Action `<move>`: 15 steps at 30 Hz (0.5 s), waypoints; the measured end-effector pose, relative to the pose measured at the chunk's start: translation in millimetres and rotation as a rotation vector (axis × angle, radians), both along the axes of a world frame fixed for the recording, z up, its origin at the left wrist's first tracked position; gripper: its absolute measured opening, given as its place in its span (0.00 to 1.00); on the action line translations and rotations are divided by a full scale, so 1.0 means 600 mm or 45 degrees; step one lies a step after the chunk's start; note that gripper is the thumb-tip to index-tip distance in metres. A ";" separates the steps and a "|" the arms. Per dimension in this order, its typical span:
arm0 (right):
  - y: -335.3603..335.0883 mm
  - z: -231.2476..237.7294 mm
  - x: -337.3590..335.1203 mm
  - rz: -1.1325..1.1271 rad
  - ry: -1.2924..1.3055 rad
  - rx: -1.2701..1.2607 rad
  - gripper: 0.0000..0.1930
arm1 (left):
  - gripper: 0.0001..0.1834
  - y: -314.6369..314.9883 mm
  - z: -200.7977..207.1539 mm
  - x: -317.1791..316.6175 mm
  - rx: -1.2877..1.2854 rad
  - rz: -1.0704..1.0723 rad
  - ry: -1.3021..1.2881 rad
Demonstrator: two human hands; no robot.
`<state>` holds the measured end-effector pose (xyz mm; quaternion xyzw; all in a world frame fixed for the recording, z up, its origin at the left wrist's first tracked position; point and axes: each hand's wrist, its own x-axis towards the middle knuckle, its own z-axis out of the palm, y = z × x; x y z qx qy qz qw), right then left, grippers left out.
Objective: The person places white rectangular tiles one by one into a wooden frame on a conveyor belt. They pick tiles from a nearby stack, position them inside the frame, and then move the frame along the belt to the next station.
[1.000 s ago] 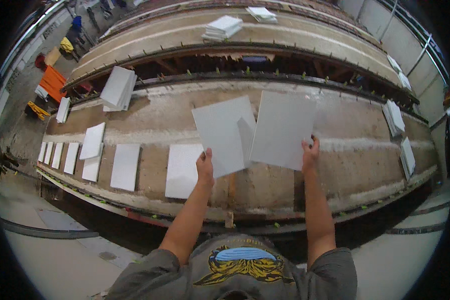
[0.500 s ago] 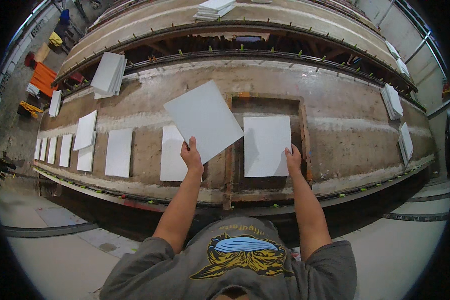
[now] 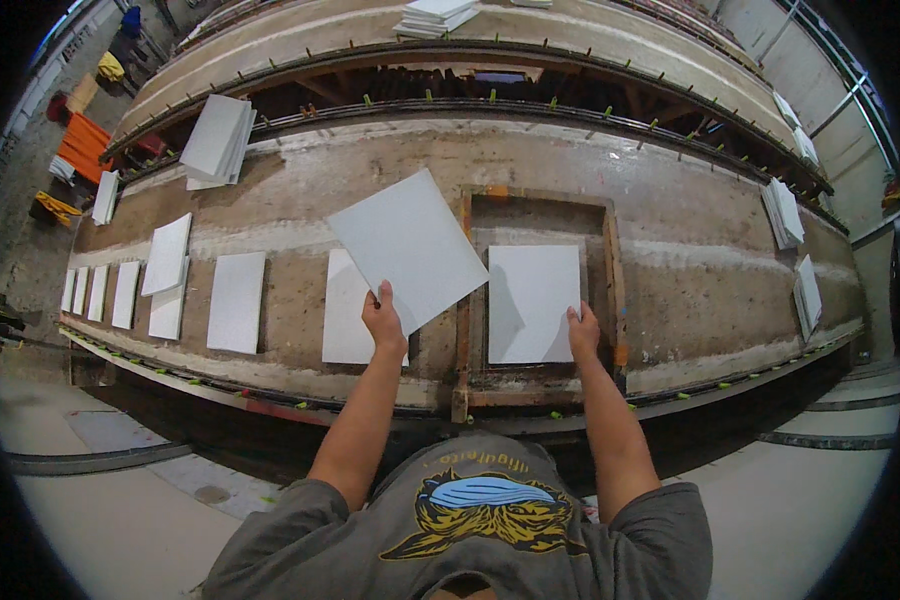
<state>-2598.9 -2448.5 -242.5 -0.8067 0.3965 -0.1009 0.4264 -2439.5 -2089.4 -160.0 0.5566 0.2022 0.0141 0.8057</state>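
My left hand point(image 3: 384, 325) grips the lower left edge of a white rectangular panel point(image 3: 410, 250), thumb on top. That panel is held turned at an angle above the table. It partly covers another white panel point(image 3: 350, 325) lying beneath it. Closed on the right edge of a second white panel point(image 3: 533, 300) is my right hand point(image 3: 584, 332), its thumb along the edge. This second panel sits squarely within the outline of a wooden frame point(image 3: 463, 345), with a shadow across its left part. Whether it is raised off the table I cannot tell.
The long brown table point(image 3: 690, 290) carries a row of white panels point(image 3: 237, 303) on the left. Stacked panels point(image 3: 215, 140) stand at the far left, more point(image 3: 785, 215) at the right end. Green clips point(image 3: 303, 405) line the near edge. Another long table point(image 3: 620, 30) lies behind.
The panel at my right hand has shifted slightly toward me within the frame. The angled panel in my left hand has come slightly nearer too. Both hands keep their grip.
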 end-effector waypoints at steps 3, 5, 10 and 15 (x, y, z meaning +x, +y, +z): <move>0.012 0.014 0.003 0.009 0.081 -0.115 0.27 | 0.16 -0.003 -0.003 -0.003 -0.018 -0.005 -0.006; 0.017 0.015 0.002 0.033 0.114 -0.190 0.26 | 0.15 -0.001 -0.014 -0.002 -0.015 -0.016 -0.016; 0.022 0.012 0.001 0.040 0.150 -0.279 0.27 | 0.22 0.009 -0.045 0.007 0.034 -0.070 -0.025; 0.036 0.008 0.010 -0.041 0.275 -0.380 0.26 | 0.21 -0.002 -0.020 0.005 0.047 -0.054 0.020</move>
